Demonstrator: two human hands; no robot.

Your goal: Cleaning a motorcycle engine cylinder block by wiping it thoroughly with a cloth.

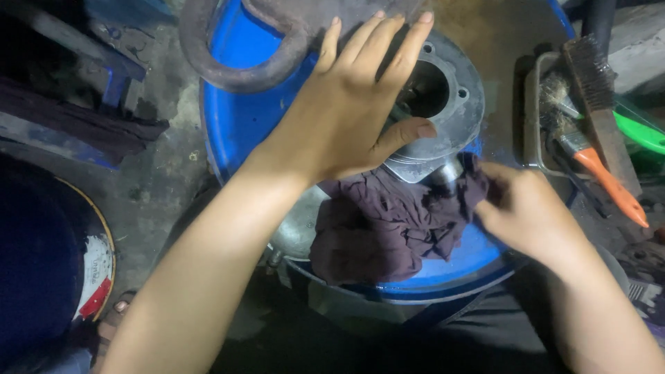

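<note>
Currently, I am pressing my left hand [353, 111] flat on the grey metal cylinder part [443, 104], fingers spread and extended across its top flange, thumb lying along its near rim. The hand is resting open on the part, not closed around it. The part's round bore is showing just beyond my fingertips, with small bolt holes around it.

My right hand [523, 208] is gripping a dark maroon rag [388, 225], fingers closed on its right edge. The rag is bunched directly below my left palm, touching the lower side of the metal part and draping toward me.

Both items are sitting on a blue drum top [235, 118], which is extending under and beyond both hands. A large rusty metal ring [235, 66] is lying on the drum past my left wrist. To the right of my right hand, a tray [532, 118] is holding a wire brush [599, 104] and an orange-handled tool [609, 183], well apart from my grip.
</note>
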